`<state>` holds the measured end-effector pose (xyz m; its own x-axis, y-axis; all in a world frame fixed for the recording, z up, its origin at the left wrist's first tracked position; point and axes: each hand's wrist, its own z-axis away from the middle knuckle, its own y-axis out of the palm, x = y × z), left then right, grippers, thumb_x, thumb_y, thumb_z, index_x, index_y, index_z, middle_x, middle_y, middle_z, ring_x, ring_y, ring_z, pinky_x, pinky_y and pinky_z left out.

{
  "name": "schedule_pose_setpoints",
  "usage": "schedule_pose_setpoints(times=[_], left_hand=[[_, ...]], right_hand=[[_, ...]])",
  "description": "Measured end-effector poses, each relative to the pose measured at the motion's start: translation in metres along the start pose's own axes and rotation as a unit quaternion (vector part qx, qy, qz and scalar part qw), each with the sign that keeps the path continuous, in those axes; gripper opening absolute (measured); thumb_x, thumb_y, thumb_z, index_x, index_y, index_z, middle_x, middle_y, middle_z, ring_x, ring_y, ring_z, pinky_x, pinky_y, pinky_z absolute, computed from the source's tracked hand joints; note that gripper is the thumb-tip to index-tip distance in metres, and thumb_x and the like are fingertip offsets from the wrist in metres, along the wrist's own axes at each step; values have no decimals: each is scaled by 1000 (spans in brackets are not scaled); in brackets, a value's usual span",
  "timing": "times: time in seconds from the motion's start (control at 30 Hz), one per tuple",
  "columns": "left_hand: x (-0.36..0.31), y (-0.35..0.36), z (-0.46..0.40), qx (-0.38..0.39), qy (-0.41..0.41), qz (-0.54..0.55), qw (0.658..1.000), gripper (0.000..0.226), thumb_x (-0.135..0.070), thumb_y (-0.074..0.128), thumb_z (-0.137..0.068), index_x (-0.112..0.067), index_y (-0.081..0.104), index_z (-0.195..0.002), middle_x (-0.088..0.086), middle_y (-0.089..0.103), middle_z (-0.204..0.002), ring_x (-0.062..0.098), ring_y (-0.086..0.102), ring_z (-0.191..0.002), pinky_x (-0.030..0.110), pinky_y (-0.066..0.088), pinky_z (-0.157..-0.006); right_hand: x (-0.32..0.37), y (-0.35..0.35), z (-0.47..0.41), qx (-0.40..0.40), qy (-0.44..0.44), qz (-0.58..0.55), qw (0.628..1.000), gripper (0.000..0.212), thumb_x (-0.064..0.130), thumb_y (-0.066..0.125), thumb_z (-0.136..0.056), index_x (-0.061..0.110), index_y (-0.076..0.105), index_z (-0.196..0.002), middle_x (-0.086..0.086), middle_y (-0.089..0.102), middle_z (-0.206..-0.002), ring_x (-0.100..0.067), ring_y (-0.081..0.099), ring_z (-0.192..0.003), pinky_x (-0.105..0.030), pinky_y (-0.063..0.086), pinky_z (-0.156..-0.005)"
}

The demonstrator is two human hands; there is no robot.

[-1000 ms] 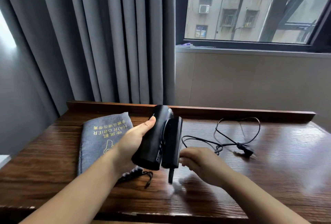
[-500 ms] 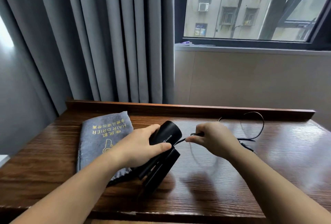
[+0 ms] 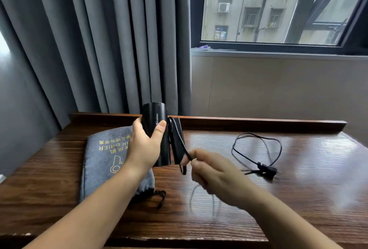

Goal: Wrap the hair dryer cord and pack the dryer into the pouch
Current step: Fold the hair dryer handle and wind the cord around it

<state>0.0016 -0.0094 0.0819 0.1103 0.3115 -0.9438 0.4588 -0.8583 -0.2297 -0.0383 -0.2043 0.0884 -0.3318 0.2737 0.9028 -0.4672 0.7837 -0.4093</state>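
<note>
1. The black hair dryer [image 3: 157, 129] is held upright above the wooden table [image 3: 298, 199], clear of its surface, near the back ledge, with its barrel end pointing up and the folded handle [image 3: 177, 145] lying alongside its right side.
2. The left hand [image 3: 146, 145] grips the dryer's body: the thumb presses across the front and the other fingers curl round the far side.
3. The black cord [image 3: 180, 141] runs over the top of the folded handle and slants down its front to the right hand [image 3: 215, 171].
4. The right hand pinches the cord between thumb and curled fingers, just below and to the right of the handle; a short bend of cord hangs under the pinch.
5. The rest of the cord lies in 1 loose loop [image 3: 258, 149] on the table to the right, well apart from the dryer, ending at the plug [image 3: 267, 169], which rests flat on the wood.
6. The grey pouch [image 3: 103, 161], printed with gold lettering, lies flat on the table under the left wrist, its black drawstring [image 3: 160, 199] trailing off its near end.
7. Behind the table hang grey curtains [image 3: 99, 39]; a window [image 3: 278, 10] to the right shows a building outside.
</note>
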Motion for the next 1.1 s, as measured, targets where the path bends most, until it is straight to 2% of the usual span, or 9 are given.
schedule_pose_setpoints(times=[0.1, 0.2, 0.33, 0.47, 0.63, 0.73, 0.8, 0.9, 1.1], left_hand=[[1, 3, -3, -27, -78, 169, 982, 40, -49, 62, -90, -21, 54, -118, 1, 68, -113, 23, 65, -107, 47, 53, -95], [-1, -2, -8, -15, -162, 287, 944, 40, -49, 60, -92, -18, 58, -117, 12, 71, -115, 30, 70, -103, 49, 58, -88], [-5, -10, -8, 48, -200, 350, 914, 43, -44, 55, -96, -9, 65, -120, 13, 75, -109, 27, 73, -97, 38, 60, -76], [-11, -15, -2, 185, -260, 360, 877, 49, -48, 56, -92, -8, 69, -117, 13, 74, -109, 27, 72, -95, 36, 60, -76], [-16, -26, 6, 324, -237, 239, 884, 45, -46, 61, -83, -10, 75, -105, 15, 74, -102, 27, 69, -89, 40, 54, -87], [-17, -37, 8, 408, -151, 80, 897, 44, -46, 66, -86, -12, 66, -113, 18, 71, -108, 29, 66, -97, 42, 51, -87], [-18, -40, 10, 463, -79, -46, 882, 40, -46, 63, -90, -21, 63, -121, 9, 71, -117, 21, 68, -108, 37, 51, -95], [-22, -37, 13, 464, -8, -152, 872, 35, -44, 62, -91, -34, 60, -124, -10, 71, -117, 2, 65, -107, 24, 50, -98], [-21, -29, 8, 416, 63, -275, 864, 43, -58, 64, -84, -42, 52, -122, -16, 68, -106, 1, 65, -97, 32, 52, -92]], right_hand=[[-9, 14, 9, 52, -21, 39, 998, 21, 14, 36, -104, 15, 55, -110, 5, 50, -60, -5, 40, -50, -15, 34, -51], [-24, 20, 12, 69, -17, 38, 997, 21, 22, 39, -105, 18, 59, -105, 8, 50, -58, -5, 41, -51, -17, 35, -54], [-51, 13, 7, 53, 24, -6, 998, 22, 25, 45, -103, 16, 65, -105, 16, 40, -52, -6, 35, -53, -22, 30, -56], [-60, 3, 0, 75, 52, 88, 992, 23, 32, 49, -101, 22, 70, -100, 12, 50, -53, -5, 45, -56, -21, 37, -59], [-67, -24, -11, 34, 111, 204, 972, 41, 51, 56, -92, 20, 67, -69, 5, 54, -53, -5, 47, -50, -27, 39, -56], [-70, -44, -16, -11, 108, 287, 952, 58, 71, 54, -79, 16, 58, -61, 3, 48, -51, -9, 43, -49, -30, 36, -54], [-68, -52, -18, -12, 92, 345, 934, 64, 78, 49, -74, 15, 55, -64, 1, 50, -53, -10, 44, -52, -33, 38, -53], [-62, -55, -20, -20, 77, 401, 913, 56, 74, 53, -78, 21, 48, -61, 2, 51, -57, -12, 45, -56, -36, 40, -55], [-49, -57, -26, -94, 100, 440, 888, 63, 80, 52, -73, 18, 49, -59, 1, 51, -55, -15, 49, -57, -32, 30, -49]])
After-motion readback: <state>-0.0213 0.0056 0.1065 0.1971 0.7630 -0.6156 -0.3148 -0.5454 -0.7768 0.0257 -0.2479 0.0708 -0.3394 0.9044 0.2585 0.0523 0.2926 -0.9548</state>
